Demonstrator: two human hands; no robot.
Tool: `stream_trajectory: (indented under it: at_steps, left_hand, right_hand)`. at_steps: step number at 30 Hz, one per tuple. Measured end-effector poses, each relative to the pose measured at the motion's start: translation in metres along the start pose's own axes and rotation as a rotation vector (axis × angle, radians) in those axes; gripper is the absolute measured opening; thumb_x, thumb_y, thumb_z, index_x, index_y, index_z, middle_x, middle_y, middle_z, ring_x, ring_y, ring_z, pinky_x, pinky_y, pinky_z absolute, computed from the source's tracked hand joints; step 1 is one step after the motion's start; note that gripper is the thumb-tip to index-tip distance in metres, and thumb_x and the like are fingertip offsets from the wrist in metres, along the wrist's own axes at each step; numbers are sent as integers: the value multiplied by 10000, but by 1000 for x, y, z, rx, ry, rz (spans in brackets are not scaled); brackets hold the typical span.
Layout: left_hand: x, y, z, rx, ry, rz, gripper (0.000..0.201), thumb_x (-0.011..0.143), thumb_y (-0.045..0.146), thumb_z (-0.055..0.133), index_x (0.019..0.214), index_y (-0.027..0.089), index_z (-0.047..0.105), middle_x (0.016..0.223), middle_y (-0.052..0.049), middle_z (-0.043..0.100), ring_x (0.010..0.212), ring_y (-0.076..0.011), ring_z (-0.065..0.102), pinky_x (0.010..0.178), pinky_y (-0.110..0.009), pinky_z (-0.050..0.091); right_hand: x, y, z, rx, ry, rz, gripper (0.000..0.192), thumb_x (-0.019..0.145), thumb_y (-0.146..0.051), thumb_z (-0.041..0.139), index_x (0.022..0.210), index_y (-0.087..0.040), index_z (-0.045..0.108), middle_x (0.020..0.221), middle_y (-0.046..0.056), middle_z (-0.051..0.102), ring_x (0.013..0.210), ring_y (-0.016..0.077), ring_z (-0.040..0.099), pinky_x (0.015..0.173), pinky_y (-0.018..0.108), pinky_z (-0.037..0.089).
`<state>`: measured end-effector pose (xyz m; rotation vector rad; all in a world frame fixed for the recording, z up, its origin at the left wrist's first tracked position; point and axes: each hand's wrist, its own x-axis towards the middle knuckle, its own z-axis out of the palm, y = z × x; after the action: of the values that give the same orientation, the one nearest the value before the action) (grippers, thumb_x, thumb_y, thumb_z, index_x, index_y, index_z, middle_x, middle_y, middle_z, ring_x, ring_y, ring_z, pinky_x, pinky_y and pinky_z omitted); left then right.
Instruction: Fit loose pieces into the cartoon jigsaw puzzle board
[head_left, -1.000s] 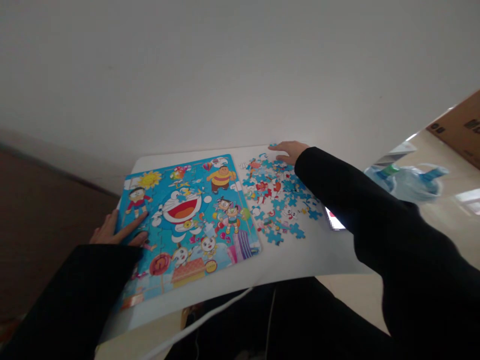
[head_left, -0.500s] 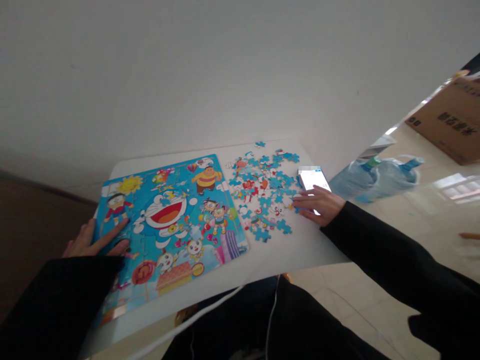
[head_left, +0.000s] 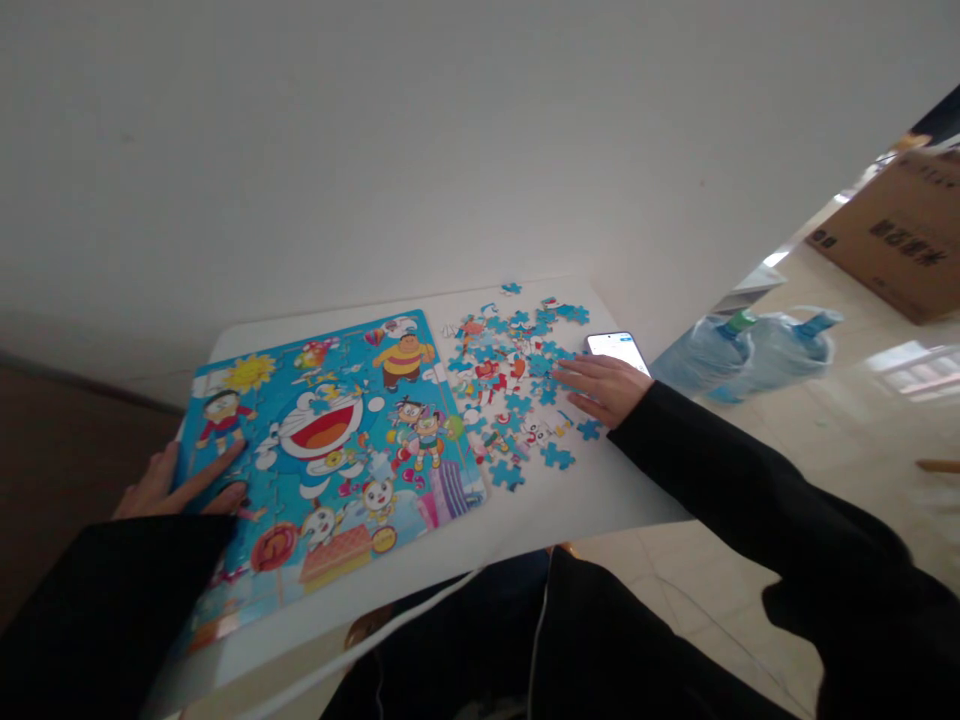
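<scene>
Left hand (head_left: 176,487): flat, fingers spread — pressing puzzle board (head_left: 322,440) at its 8 o'clock edge.
Right hand (head_left: 600,385): open, palm down on loose pieces (head_left: 517,385), seemingly gripping none.
Pieces: 3 o'clock of board on surface (head_left: 570,500) — light, thin, likely slippery; pinch by edges.

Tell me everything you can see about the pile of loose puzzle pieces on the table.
The loose puzzle pieces lie scattered flat on the white table, right of the puzzle board. They look like thin card, mostly blue, some with white and red cartoon bits. One piece sits apart at the far edge. The right hand rests palm down, fingers spread, on the pile's right side, beside a lit phone.
</scene>
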<state>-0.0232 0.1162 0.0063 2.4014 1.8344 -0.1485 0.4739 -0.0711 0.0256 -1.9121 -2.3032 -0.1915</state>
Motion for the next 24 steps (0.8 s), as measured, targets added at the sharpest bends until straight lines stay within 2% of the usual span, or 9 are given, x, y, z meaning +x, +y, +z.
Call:
stream_trajectory:
  at_steps: [5, 11, 15, 18, 21, 24]
  left_hand:
    - [-2, 2, 0, -69, 57, 18, 700, 855, 614, 114, 1362, 197, 357, 1487, -138, 82, 1363, -347, 79, 1094, -505, 174]
    - [-3, 5, -2, -73, 60, 28, 678, 862, 603, 140, 1366, 198, 346, 1486, -139, 93, 1363, -349, 72, 1085, -533, 180]
    - [-4, 5, -2, -70, 68, 34, 704, 861, 617, 114, 1361, 184, 353, 1480, -157, 111, 1365, -341, 80, 1083, -533, 182]
    - [-3, 1, 0, -60, 76, 66, 680, 866, 604, 131, 1361, 195, 355, 1487, -145, 89, 1364, -348, 78, 1080, -543, 185]
    - [-1, -3, 3, -66, 69, 71, 673, 870, 597, 136, 1361, 192, 355, 1489, -139, 72, 1359, -366, 73, 1076, -554, 183]
    - [1, -3, 3, -46, 51, 42, 624, 886, 569, 154, 1371, 218, 331, 1492, -121, 64, 1367, -338, 63, 1089, -530, 172]
  right_hand:
    - [29, -3, 8, -34, -70, 74, 444, 888, -343, 419, 1297, -183, 480, 1240, 102, 570, 1114, 256, 519, 926, 415, 399]
    - [44, -1, 4, 9, -117, 198, 407, 841, -339, 495, 1203, -171, 577, 938, 83, 693, 873, 224, 602, 810, 339, 422]
    - [33, 0, -5, 27, -42, 236, 385, 798, -348, 534, 1125, -171, 634, 853, 76, 702, 815, 219, 608, 764, 329, 438]
    - [16, -5, -10, 138, 24, 186, 362, 783, -379, 553, 1084, -204, 651, 840, 46, 703, 778, 185, 616, 733, 295, 458]
    - [-2, -13, -10, 214, 15, 110, 334, 774, -401, 575, 1044, -228, 666, 824, 35, 701, 756, 167, 627, 714, 277, 477]
    - [-10, -20, -9, 229, -33, 88, 333, 766, -419, 591, 1034, -235, 667, 826, 34, 701, 758, 173, 637, 706, 285, 490]
